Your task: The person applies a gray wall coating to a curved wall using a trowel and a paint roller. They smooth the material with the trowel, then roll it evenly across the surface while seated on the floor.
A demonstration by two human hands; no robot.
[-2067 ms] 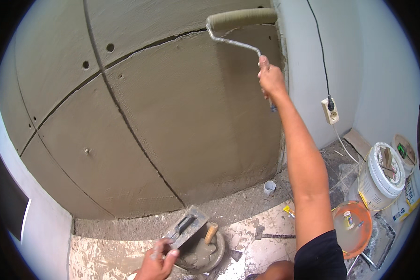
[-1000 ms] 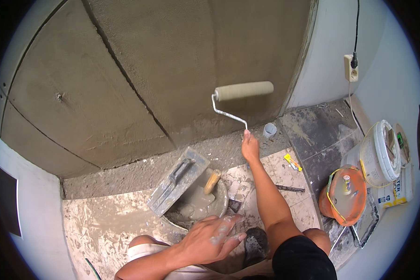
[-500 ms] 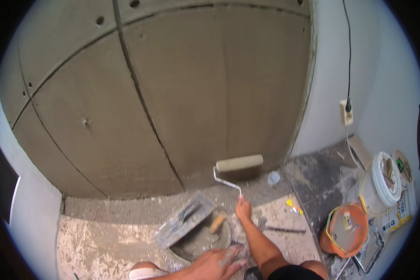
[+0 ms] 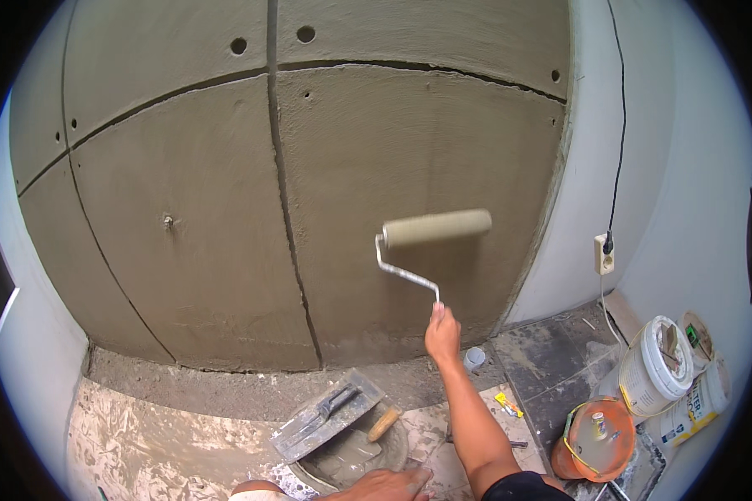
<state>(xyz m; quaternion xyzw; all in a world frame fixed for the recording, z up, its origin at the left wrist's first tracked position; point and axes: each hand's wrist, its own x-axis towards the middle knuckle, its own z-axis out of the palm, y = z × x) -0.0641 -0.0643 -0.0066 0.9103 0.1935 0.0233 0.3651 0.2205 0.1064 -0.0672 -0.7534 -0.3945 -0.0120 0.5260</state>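
Note:
My right hand (image 4: 443, 332) is closed round the handle of a paint roller (image 4: 438, 224), its arm stretched forward. The roller's pale, long sleeve lies against the grey-brown plastered wall (image 4: 368, 159), in the lower part of the right panel. Low in the picture, my left hand (image 4: 390, 484) shows in part, fingers stretched out and holding nothing. It is nearest to a round tub (image 4: 399, 442) of wet grey mortar. Across that tub rests a steel plastering trowel (image 4: 330, 413). A wooden handle (image 4: 383, 424) sticks up from the mortar.
An orange bucket (image 4: 564, 461) stands at the lower right, with white buckets (image 4: 643, 367) behind it. A socket (image 4: 604, 254) with a plugged-in cord hangs by the right wall. A small clear cup (image 4: 474, 359) and a yellow packet (image 4: 508, 406) lie on the smeared floor sheet (image 4: 167, 442).
My right hand has pushed the roller up the wall from near its foot. The view has tilted upward, and my left hand now sits lower in the picture.

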